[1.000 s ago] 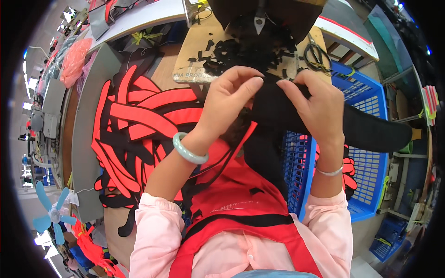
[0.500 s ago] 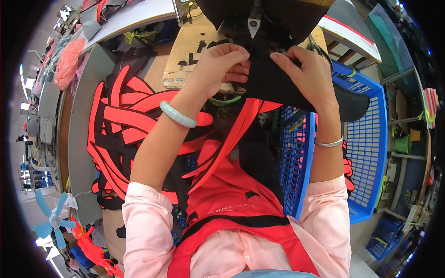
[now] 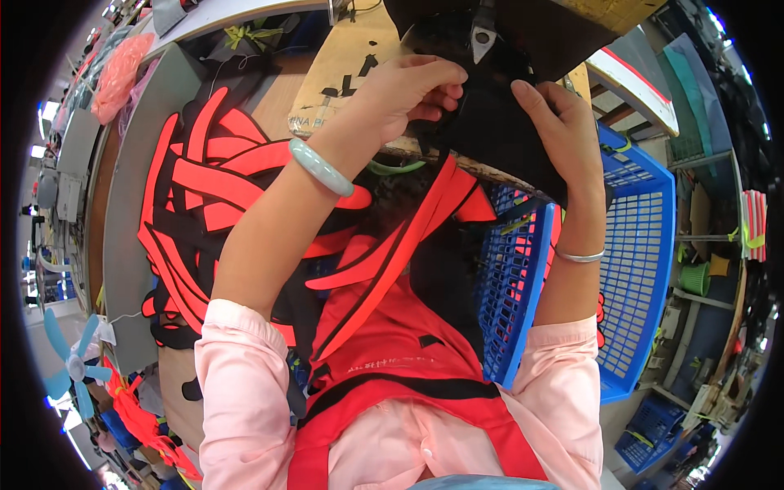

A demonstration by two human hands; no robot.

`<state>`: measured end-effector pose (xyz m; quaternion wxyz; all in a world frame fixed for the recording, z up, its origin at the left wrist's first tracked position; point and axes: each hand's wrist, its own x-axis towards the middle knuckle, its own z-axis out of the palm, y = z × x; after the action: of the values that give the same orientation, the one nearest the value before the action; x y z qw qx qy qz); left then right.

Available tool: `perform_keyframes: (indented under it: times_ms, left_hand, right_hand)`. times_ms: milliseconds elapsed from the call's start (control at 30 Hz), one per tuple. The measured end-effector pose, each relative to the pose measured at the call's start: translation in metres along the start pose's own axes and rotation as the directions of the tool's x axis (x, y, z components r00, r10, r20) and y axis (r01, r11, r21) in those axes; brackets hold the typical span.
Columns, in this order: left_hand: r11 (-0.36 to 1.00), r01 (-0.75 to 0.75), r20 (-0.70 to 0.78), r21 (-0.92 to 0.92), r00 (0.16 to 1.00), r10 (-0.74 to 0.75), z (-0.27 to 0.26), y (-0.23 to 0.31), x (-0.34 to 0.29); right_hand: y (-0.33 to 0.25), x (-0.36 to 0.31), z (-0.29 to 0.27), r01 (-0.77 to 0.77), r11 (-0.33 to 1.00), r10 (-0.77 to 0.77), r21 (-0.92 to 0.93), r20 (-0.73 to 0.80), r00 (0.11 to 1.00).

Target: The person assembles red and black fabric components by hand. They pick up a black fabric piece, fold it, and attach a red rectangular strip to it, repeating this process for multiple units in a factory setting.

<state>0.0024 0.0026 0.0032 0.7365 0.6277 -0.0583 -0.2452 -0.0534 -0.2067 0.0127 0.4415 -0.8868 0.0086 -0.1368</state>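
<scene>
My left hand [image 3: 400, 94] and my right hand [image 3: 555, 131] both grip a black fabric piece [image 3: 498, 131] held flat on the cardboard-covered work surface [image 3: 335, 73], right under a metal machine tip [image 3: 483, 28]. A bright orange-red strap [image 3: 400, 245] hangs from the black piece down toward my lap. My left wrist carries a pale green bangle [image 3: 320, 167]; a thin silver bracelet [image 3: 580, 256] circles the right wrist. I wear pink sleeves and a red apron [image 3: 392, 367].
A heap of orange-red and black cut pieces [image 3: 204, 204] lies on the grey table at my left. A blue plastic basket [image 3: 637, 245] stands at my right, with more orange pieces inside. A blue fan [image 3: 73, 363] sits at lower left. Shelves line the right rim.
Both hands have pushed the black fabric piece forward, up to the machine tip. The view has closed in on the work surface, and the orange strap trails further below it.
</scene>
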Motion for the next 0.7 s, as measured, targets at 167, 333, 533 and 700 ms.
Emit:
perform_keyframes:
  times_ms: [167, 333, 533, 700]
  left_hand:
    - [0.999, 0.016, 0.019, -0.044, 1.0, -0.015, -0.006, 0.0, 0.011]
    - [0.996, 0.043, -0.019, -0.078, 0.999, -0.044, -0.001, 0.003, 0.017]
    - [0.988, 0.076, 0.021, -0.137, 0.997, -0.074, -0.004, 0.005, 0.028]
    - [0.977, 0.094, 0.065, -0.193, 0.994, -0.083, -0.003, 0.007, 0.018]
  right_hand:
    - [0.004, 0.006, 0.001, -0.005, 1.0, 0.005, 0.006, -0.002, 1.0]
    - [0.003, 0.01, 0.001, -0.031, 0.999, 0.031, 0.026, 0.003, 1.0]
    - [0.01, 0.018, 0.005, -0.037, 0.996, 0.038, 0.078, -0.009, 0.999]
    - [0.007, 0.009, 0.002, 0.051, 0.999, -0.052, -0.01, -0.052, 0.997]
